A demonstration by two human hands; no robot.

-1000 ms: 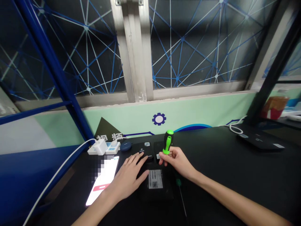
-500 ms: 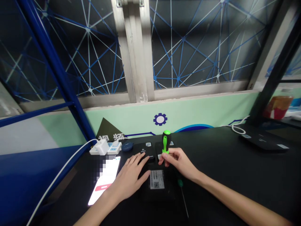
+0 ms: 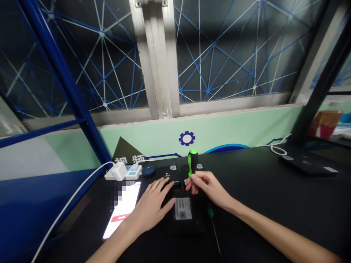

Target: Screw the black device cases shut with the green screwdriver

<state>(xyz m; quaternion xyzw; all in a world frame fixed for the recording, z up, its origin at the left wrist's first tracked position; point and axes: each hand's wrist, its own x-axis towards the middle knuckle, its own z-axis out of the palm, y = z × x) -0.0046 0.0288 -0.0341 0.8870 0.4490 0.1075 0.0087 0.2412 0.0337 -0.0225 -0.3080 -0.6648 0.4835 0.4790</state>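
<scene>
My right hand point(image 3: 205, 186) is shut on a screwdriver point(image 3: 193, 161) with a black and bright green handle, held upright by its shaft with the handle on top. Its tip is hidden behind my fingers. My left hand point(image 3: 153, 206) lies flat with its fingers spread, fingertips on a small black device point(image 3: 171, 175). Just below that hand sits a black box point(image 3: 189, 223) with a white printed label point(image 3: 183, 208). A second screwdriver point(image 3: 210, 213) with a green handle lies on the tabletop to the right of the box, near my right wrist.
A lit phone point(image 3: 122, 212) lies under my left wrist. Behind it are a white power strip point(image 3: 133, 171) with a charger and cable, and a dark blue round case point(image 3: 148, 170). A flat black device point(image 3: 308, 162) sits far right on the black table point(image 3: 260, 182).
The screwdriver in my right hand has turned from leaning right to nearly upright, its handle rotating in my fingers. My left hand has stayed in place.
</scene>
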